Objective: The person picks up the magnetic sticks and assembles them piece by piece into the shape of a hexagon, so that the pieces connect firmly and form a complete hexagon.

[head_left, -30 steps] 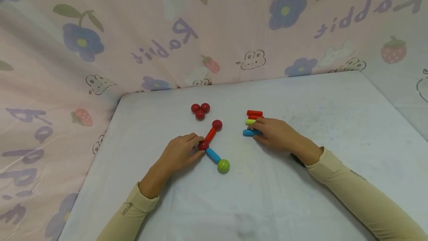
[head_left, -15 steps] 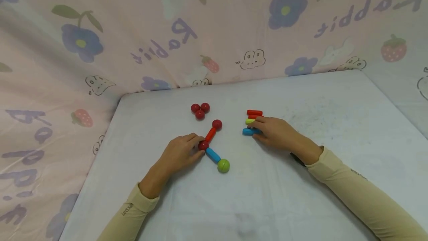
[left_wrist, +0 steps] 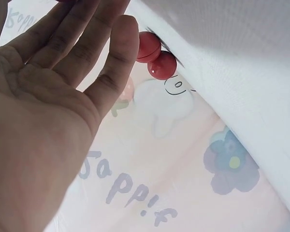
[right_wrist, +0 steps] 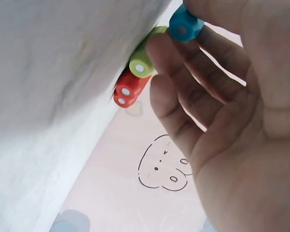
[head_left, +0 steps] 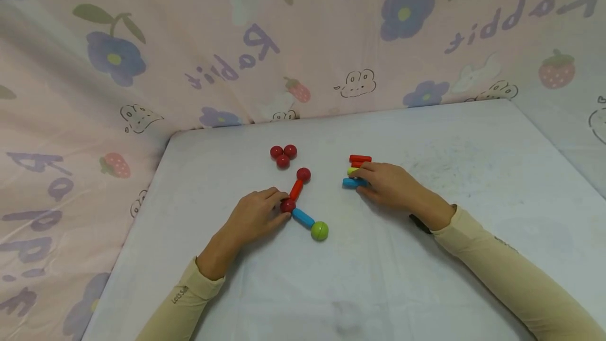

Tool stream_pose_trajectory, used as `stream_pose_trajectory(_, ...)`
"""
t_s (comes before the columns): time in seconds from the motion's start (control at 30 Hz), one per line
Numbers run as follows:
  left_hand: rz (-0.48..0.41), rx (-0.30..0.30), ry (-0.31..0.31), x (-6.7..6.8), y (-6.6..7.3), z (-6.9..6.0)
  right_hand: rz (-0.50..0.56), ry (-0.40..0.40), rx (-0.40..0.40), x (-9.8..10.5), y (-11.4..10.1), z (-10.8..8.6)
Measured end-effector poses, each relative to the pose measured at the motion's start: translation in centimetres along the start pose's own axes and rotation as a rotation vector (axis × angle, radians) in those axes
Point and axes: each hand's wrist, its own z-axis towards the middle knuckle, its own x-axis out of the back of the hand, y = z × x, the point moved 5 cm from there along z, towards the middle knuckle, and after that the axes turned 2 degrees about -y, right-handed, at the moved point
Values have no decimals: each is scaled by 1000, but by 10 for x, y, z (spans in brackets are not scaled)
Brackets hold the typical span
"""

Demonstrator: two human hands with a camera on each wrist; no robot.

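1. Rod position: the loose blue rod (head_left: 349, 183) is nearest the person in a row of rods, towards the right of the bench (head_left: 265, 299). Its left end projects past the fingers. Whether it touches the bench cannot be told.
2. Right hand (head_left: 392, 188): thumb and fingers are clamped on the loose blue rod.
3. Handling: expect a light, stiff, smooth part, probably plastic and unlikely to break. Its faceted sides should limit rolling. The disc in its end face may be a magnet; allow for pull from neighbouring parts.
4. Grip point: take hold at mid-length across opposite facets, leaving both end faces free.
5. Adjacent rods: the yellow-green rod (head_left: 352, 171) lies just beside, partly hidden by the fingers; two red rods (head_left: 360, 159) lie beyond it.
6. Left hand (head_left: 253, 217): index finger and thumb are set against the middle red ball (head_left: 288, 206), one on each side. Treat this ball as hard and slippery; hold it across its widest part.
7. Joined parts: from the middle red ball, the joined red rod (head_left: 296, 190) leads to the far red ball (head_left: 303, 174), and the joined blue rod (head_left: 303, 218) to the green ball (head_left: 319, 231). Joints are probably the weak points.
8. Surroundings: three red balls (head_left: 283, 162) are clustered beyond the joined parts; a patterned curtain (head_left: 189, 30) hangs behind the bench.
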Motion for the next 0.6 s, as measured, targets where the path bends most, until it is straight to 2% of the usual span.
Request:
stream_pose_trajectory(0.4, 13, -10, 15, 2, 2, 1, -16, 24, 46, 1, -9, 10)
stream_pose_trajectory(0.6, 9, 2, 0, 1, 1, 1, -9, 33, 47, -1, -12, 15)
